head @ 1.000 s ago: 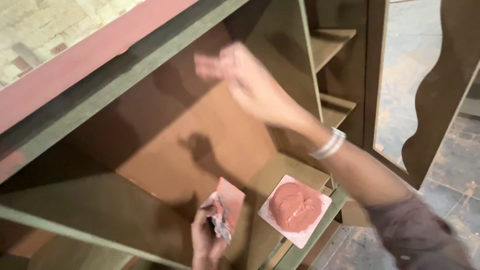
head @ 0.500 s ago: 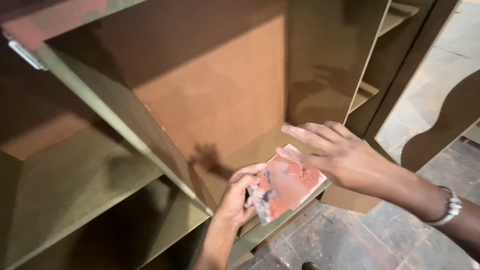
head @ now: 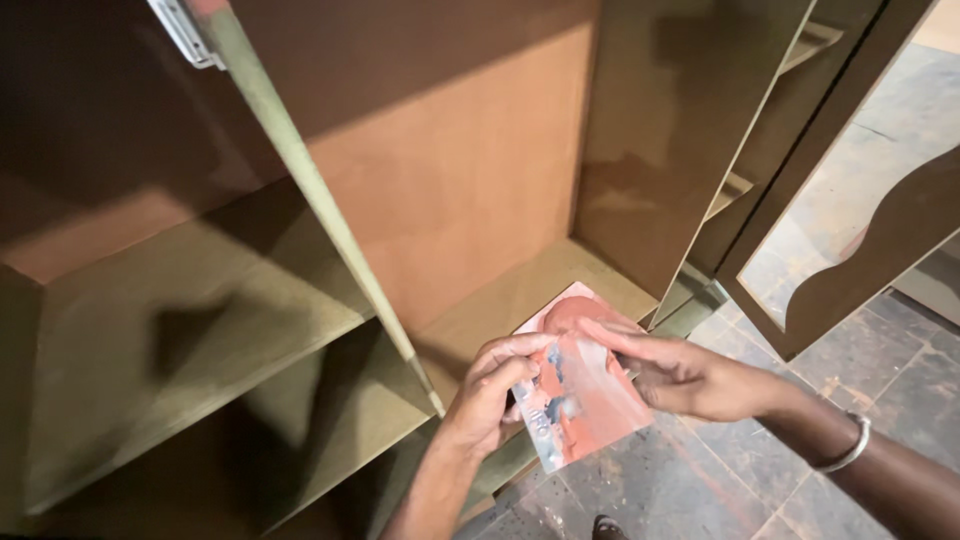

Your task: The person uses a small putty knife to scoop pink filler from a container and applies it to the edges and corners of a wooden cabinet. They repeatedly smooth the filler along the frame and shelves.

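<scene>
My left hand (head: 495, 385) grips the left edge of a flat rectangular card (head: 590, 410) smeared with reddish putty and grey streaks. My right hand (head: 690, 375), a metal bangle on its wrist, pinches the card's upper right edge with the fingers stretched over it. The card hangs tilted just in front of the cabinet's lower shelf (head: 510, 300). Behind the card, a pink square plate (head: 560, 308) with a lump of red putty lies on that shelf, partly hidden by my fingers.
A brown wooden cabinet (head: 450, 170) with olive-edged shelves fills the view; an upright divider (head: 320, 210) with a metal hinge (head: 185, 35) stands left of my hands. An open door with a wavy cutout (head: 880, 240) hangs at right. Grey stone floor (head: 720, 480) lies below.
My right hand came down from the cabinet's back panel and took hold of the card that my left hand held. The view swung lower and to the left.
</scene>
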